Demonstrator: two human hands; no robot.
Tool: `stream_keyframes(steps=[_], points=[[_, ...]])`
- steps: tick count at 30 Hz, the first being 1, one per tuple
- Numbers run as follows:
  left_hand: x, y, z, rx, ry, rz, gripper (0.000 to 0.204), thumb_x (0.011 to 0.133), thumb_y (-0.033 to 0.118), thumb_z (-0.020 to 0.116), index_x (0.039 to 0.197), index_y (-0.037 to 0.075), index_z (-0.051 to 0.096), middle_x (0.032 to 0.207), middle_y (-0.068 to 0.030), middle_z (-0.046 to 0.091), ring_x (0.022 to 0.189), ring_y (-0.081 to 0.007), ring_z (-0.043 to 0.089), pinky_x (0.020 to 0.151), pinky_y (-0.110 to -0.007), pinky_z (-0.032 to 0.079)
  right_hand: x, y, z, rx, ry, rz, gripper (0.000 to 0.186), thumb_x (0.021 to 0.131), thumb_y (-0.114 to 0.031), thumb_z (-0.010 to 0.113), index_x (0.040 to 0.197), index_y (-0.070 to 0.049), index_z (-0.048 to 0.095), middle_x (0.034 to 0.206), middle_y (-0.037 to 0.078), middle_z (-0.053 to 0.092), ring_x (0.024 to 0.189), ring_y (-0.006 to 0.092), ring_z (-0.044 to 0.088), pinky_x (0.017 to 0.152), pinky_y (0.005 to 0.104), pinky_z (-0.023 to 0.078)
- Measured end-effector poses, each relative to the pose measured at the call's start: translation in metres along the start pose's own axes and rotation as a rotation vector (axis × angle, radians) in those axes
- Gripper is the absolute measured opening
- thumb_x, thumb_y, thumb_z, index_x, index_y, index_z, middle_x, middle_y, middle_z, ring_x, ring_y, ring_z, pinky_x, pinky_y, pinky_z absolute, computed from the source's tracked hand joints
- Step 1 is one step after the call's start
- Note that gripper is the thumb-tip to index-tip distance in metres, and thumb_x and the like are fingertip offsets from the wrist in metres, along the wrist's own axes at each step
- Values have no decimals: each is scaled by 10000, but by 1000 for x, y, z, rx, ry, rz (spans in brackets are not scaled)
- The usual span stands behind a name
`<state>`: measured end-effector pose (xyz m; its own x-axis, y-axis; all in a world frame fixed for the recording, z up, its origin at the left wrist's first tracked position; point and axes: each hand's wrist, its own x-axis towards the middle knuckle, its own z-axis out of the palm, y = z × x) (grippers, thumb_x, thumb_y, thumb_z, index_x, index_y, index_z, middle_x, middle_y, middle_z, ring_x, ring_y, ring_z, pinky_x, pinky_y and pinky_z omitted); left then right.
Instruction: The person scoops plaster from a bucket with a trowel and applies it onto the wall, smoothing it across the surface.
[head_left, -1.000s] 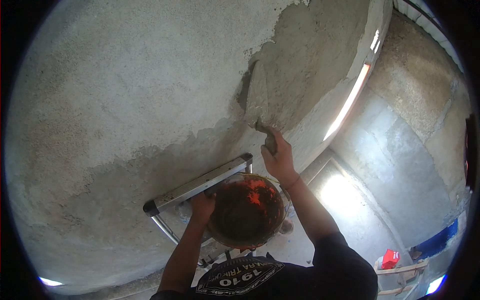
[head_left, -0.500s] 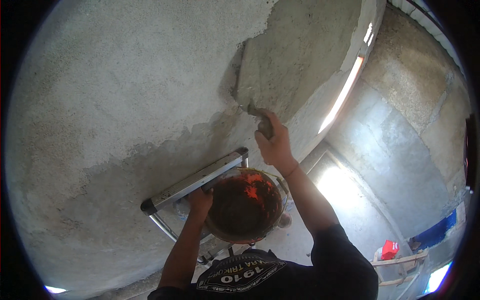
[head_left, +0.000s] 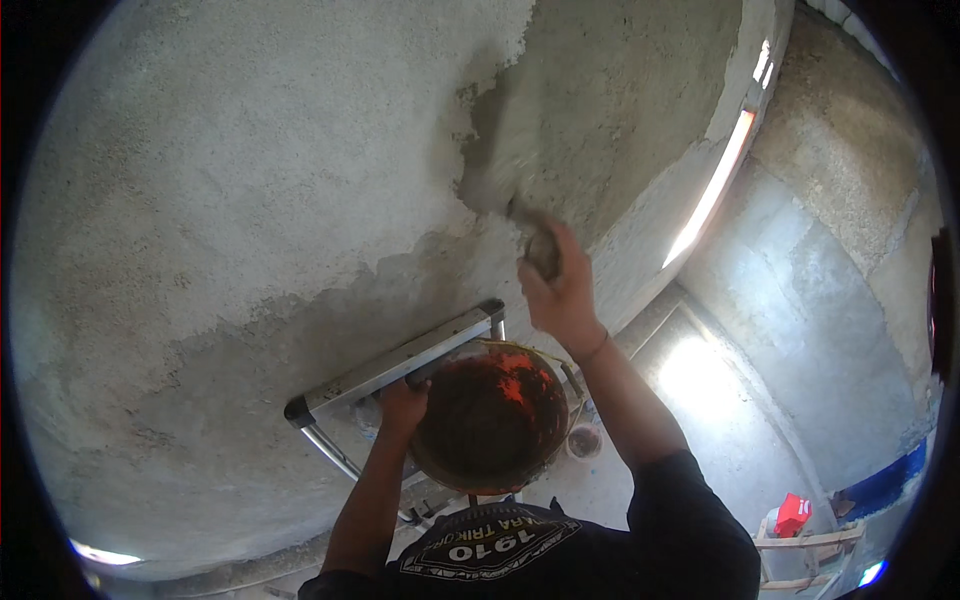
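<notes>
My right hand (head_left: 565, 285) is closed round the handle of a trowel (head_left: 541, 250). The trowel's blade is smeared by motion and lies at the plastered wall (head_left: 270, 150), beside the darker, wet-looking plaster patch (head_left: 620, 110). My left hand (head_left: 403, 407) is closed at the left rim of a bucket (head_left: 490, 485); its fingers are partly hidden. Dark grey residue coats the bucket's inside, with orange showing through near the far rim. Just beyond the left hand runs the metal top bar of a stepladder (head_left: 400, 362), close to the wall.
Below the bucket, to its right, a small round container (head_left: 584, 441) stands on the floor. A wooden frame (head_left: 810, 541) with a red item (head_left: 793, 514) is at the lower right. A bright narrow opening (head_left: 712, 190) cuts the wall on the right.
My right hand and the trowel have shifted slightly right and down in the picture, the blade now blurred. The view has shifted a little. My left hand stays at the bucket.
</notes>
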<state>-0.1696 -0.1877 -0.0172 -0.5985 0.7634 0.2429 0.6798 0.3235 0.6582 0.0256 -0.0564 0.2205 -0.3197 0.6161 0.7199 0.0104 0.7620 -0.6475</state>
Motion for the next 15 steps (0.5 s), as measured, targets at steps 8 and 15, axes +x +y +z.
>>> stream_keyframes(steps=[8,15], points=[[4,-5,7,31,32,36,611,714,247,749,1241,24,537,1273,-230,521,1206,-401,467,1032,-435,362,-8,36,21,-35,-156,-276,519,738,-32,575,1250,-73,505,826,170,593,664,279,562,680,325,482],[7,-5,7,9,-59,-9,628,738,294,729,1267,44,500,1302,-238,485,1227,-412,435,1035,-472,349,20,43,17,105,105,259,482,747,-42,576,1225,-66,514,900,169,612,765,304,620,722,371,490]])
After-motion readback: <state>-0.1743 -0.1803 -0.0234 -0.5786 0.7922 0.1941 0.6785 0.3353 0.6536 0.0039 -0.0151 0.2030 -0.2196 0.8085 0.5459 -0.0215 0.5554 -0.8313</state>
